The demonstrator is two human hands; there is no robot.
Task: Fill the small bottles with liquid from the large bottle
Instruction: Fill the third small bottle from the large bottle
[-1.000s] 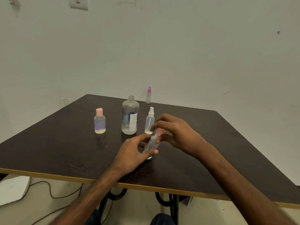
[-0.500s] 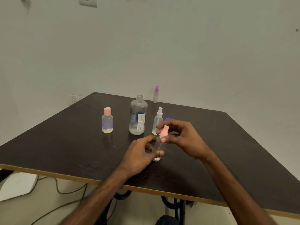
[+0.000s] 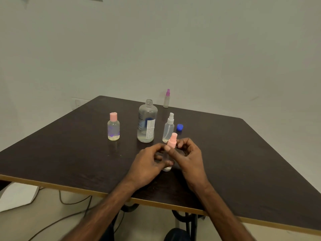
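A small clear spray bottle with a pink top (image 3: 172, 141) stands upright on the dark table (image 3: 69, 153). My left hand (image 3: 149, 162) grips its body, and my right hand (image 3: 187, 153) pinches its pink top. Behind them stands the large clear bottle (image 3: 147, 121), uncapped, with a little liquid at the bottom. Its blue cap (image 3: 180, 127) lies to the right. A white-topped spray bottle (image 3: 168, 128) stands between the two. A pink-capped small bottle (image 3: 113, 126) stands at the left, and a purple-topped spray bottle (image 3: 166, 99) stands at the far edge.
The table's front edge (image 3: 86, 192) runs close to my forearms. Cables and a white object (image 3: 17, 195) lie on the floor at the left. A pale wall rises behind the table.
The pink-topped spray bottle went from tilted to upright on the table. My right hand shifted on its pink top, and my view moved a little closer.
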